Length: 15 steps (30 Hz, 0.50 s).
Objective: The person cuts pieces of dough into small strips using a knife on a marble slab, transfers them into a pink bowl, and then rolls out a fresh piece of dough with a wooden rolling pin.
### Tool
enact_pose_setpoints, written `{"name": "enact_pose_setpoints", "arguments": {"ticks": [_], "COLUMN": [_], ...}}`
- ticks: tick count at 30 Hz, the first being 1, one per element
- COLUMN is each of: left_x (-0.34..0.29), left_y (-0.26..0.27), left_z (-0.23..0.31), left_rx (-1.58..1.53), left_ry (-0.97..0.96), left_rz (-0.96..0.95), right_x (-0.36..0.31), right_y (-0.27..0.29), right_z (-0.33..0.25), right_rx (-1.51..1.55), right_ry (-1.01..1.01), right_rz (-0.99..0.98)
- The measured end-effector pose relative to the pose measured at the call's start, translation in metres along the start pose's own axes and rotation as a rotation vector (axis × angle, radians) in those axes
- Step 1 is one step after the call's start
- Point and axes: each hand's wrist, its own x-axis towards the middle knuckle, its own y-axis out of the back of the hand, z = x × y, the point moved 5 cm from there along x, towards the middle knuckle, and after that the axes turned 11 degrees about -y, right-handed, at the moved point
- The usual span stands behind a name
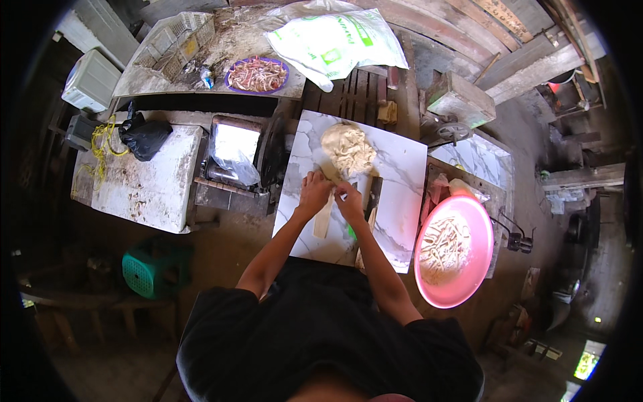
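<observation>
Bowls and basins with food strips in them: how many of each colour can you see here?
Pink basin, right of the marble slab: 1
Purple-rimmed bowl, on the far bench: 1
Total: 2

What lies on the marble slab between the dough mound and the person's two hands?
Nothing separate: in the head view the dough mound reaches down to the left hand and right hand on the marble slab.

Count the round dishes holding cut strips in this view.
2. A large pink basin sits at the person's right, beside the marble-patterned board. A small purple plate rests on the far worktop, left of the white sack. Others may be hidden in the clutter.
</observation>
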Motion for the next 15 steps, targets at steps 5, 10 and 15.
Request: {"name": "enact_pose_setpoints", "arguments": {"ticks": [5,10,15], "left_x": [0.004,0.006,0.004], "left_y": [-0.017,-0.009,0.029], "left_z": [-0.011,-0.009,0.006], "left_rx": [-0.065,-0.007,-0.207], "left_ry": [-0.103,-0.226,-0.217], "left_rz": [0.053,-0.010,0.026], "right_x": [-0.031,-0.044,-0.038], "right_y": [0.022,0.039,0.058], "right_z": [-0.014,-0.041,-0.079], "right_rx": [0.155,0.183,0.228], "right_ry": [-0.054,-0.041,-0.041], "right_rz": [-0.059,-0.088,-0.084]}}
